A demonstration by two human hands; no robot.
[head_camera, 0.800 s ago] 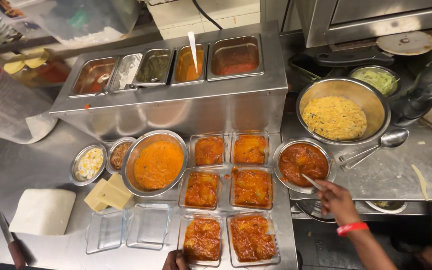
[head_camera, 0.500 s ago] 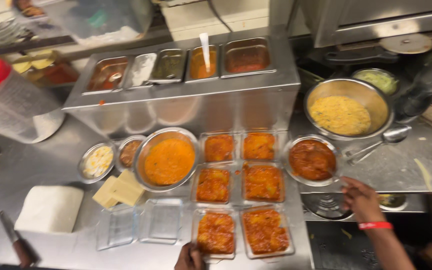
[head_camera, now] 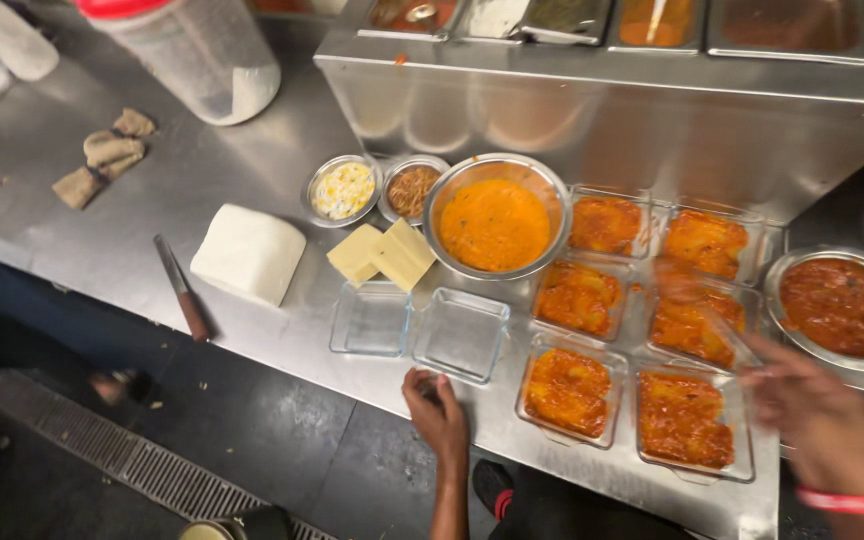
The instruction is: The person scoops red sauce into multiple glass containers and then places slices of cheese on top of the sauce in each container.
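My left hand (head_camera: 438, 416) rests on the front edge of the steel counter (head_camera: 142, 215), just below an empty square glass container (head_camera: 462, 335); it holds nothing. My right hand (head_camera: 814, 420), blurred and with a red wristband, holds a spoon (head_camera: 709, 318) over several glass containers filled with orange-red food (head_camera: 680, 418). A steel bowl of dark red sauce (head_camera: 842, 305) sits to the right of them. A larger bowl of orange sauce (head_camera: 495, 222) stands behind the containers.
A second empty glass container (head_camera: 370, 320), yellow blocks (head_camera: 382, 255), a white block (head_camera: 248, 252) and a knife (head_camera: 180, 287) lie to the left. Two small bowls (head_camera: 343, 189) sit behind. A raised steel unit with pans (head_camera: 592, 110) lines the back. A floor drain (head_camera: 142, 465) runs below.
The view has tilted down and left, nearer the counter. My right hand has left the red sauce bowl and moved with the spoon over the filled containers. My left hand has stayed at the counter edge.
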